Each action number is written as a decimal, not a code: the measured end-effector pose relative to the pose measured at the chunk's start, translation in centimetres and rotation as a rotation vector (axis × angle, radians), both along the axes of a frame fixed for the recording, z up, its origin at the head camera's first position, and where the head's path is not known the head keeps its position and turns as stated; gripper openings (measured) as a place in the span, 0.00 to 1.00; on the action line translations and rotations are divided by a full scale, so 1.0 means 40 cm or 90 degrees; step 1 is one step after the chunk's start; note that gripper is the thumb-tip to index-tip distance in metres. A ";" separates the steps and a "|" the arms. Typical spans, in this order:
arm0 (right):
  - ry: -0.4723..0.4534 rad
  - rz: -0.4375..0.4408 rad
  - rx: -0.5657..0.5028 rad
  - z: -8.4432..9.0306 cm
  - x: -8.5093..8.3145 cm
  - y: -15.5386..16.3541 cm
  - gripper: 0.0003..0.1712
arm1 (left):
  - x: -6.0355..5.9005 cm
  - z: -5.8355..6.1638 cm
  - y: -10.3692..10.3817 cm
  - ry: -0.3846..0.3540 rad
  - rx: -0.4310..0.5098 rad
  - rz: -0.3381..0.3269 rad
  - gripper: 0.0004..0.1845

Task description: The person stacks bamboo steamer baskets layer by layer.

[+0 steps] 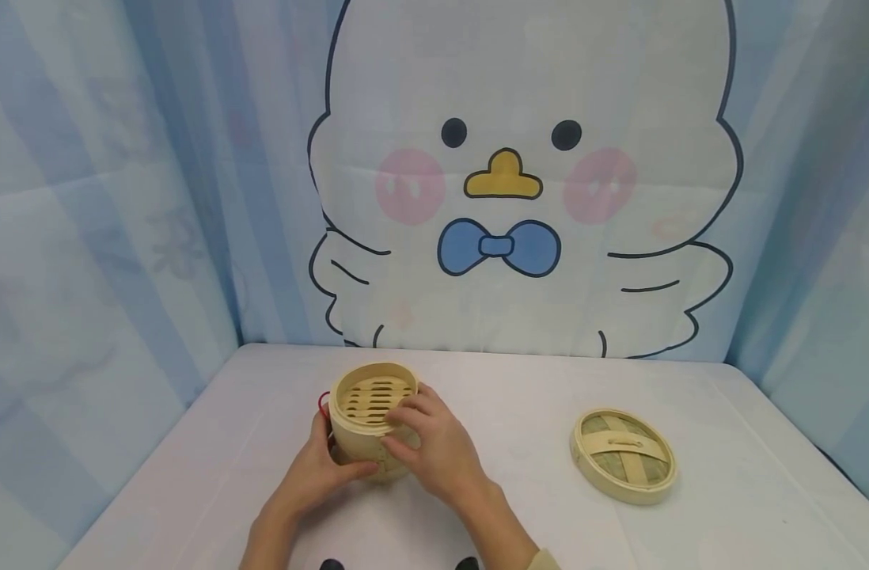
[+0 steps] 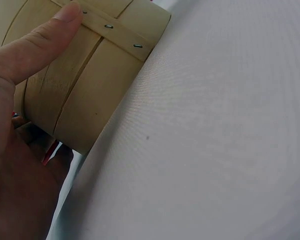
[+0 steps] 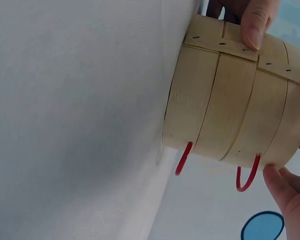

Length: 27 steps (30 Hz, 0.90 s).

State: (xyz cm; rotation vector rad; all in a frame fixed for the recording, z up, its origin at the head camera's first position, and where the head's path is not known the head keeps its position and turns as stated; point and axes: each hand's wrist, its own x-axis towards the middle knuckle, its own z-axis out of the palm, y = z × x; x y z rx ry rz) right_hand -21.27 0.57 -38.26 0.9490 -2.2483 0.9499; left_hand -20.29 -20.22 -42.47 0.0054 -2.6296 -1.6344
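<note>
Steamer (image 1: 363, 437) looks light, stiff; best held around sides. Left hand (image 1: 322, 469) grips at 8 o'clock, right hand (image 1: 440, 450) at 4.

Striped curtain (image 1: 100, 237), cartoon bird (image 1: 520, 178), white table (image 1: 495, 416)

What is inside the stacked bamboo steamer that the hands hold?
In the upper tier, a slatted rack shows, its near right edge covered by the right hand. The lower tier's inside cannot be seen; rack and walls hide it.
</note>
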 end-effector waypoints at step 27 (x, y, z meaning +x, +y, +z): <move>-0.043 -0.031 0.044 0.016 0.015 -0.009 0.14 | 0.003 0.000 -0.003 0.015 0.009 -0.007 0.67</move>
